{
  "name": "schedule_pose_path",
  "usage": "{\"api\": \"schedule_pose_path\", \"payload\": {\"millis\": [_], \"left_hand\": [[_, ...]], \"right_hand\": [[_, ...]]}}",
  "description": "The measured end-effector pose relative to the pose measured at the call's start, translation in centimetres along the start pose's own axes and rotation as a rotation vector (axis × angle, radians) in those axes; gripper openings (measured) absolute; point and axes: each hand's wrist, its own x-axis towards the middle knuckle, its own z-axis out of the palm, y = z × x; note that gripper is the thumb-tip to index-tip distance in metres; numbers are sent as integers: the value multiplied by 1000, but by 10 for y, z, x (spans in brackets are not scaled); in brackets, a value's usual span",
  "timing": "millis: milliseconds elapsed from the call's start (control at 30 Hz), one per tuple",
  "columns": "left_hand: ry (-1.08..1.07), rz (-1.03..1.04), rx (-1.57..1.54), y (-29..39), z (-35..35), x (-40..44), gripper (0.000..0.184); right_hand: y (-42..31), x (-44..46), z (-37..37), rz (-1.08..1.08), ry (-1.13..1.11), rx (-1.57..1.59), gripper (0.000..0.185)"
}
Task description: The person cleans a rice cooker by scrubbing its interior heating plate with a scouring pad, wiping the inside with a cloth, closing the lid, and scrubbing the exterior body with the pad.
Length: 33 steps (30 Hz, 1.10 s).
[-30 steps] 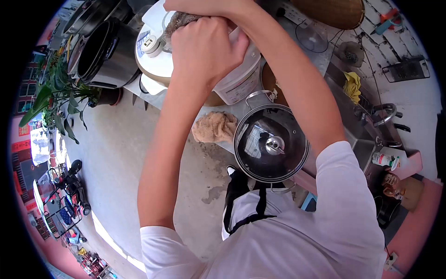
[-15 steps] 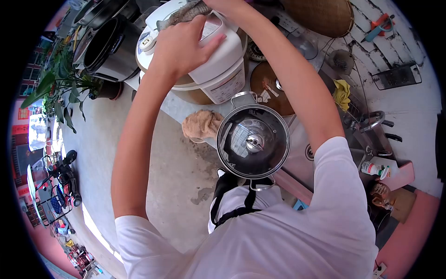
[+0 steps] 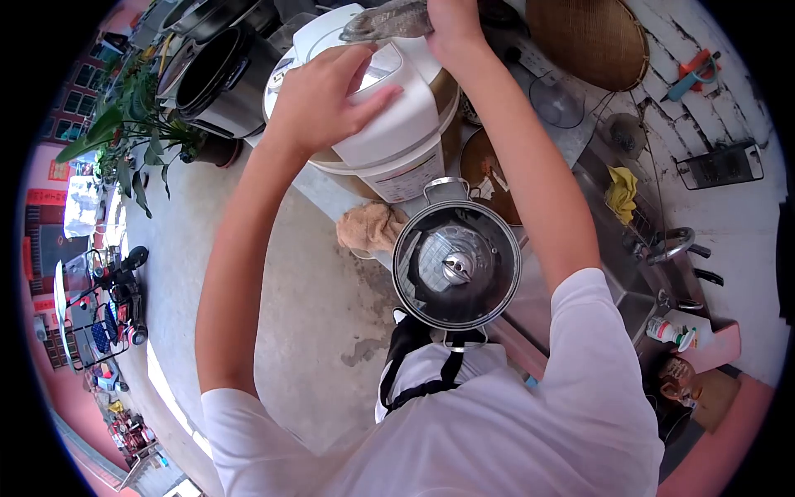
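Note:
A white rice cooker (image 3: 385,137) stands at the top centre, its lid down. My left hand (image 3: 325,101) lies on the lid's front left, thumb and fingers spread apart, holding nothing. My right hand (image 3: 454,31), at the top edge, is closed on one end of a grey-brown cloth (image 3: 389,21), which stretches left over the back of the lid. Nearer to me, a pot with a glass lid (image 3: 457,267) sits below the cooker. A crumpled tan cloth (image 3: 371,227) lies just left of the pot.
A dark open pot (image 3: 217,79) and a potted plant (image 3: 153,124) are on the left. Right of the cooker is a brown round lid (image 3: 489,178). Along the right are a metal sink (image 3: 613,273), a yellow cloth (image 3: 621,195) and a spray bottle (image 3: 669,332). A woven basket (image 3: 588,41) leans at the top.
My left hand has come off the grey-brown cloth and opened on the lid. My right hand has shifted right with the cloth. The view has moved, showing more of the cooker.

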Motion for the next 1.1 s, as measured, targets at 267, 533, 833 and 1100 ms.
{"api": "schedule_pose_path", "payload": {"millis": [267, 533, 833, 1100], "left_hand": [[-127, -180, 26, 8, -11, 15, 50], [-166, -270, -197, -31, -45, 76, 60], [-114, -407, -31, 27, 0, 85, 53], [44, -406, 97, 59, 59, 30, 42]], "right_hand": [[-97, -92, -61, 68, 139, 29, 13], [-118, -156, -107, 129, 377, -99, 11], [-135, -237, -121, 209, 531, -84, 9], [-135, -276, -144, 223, 614, -35, 11]]}}
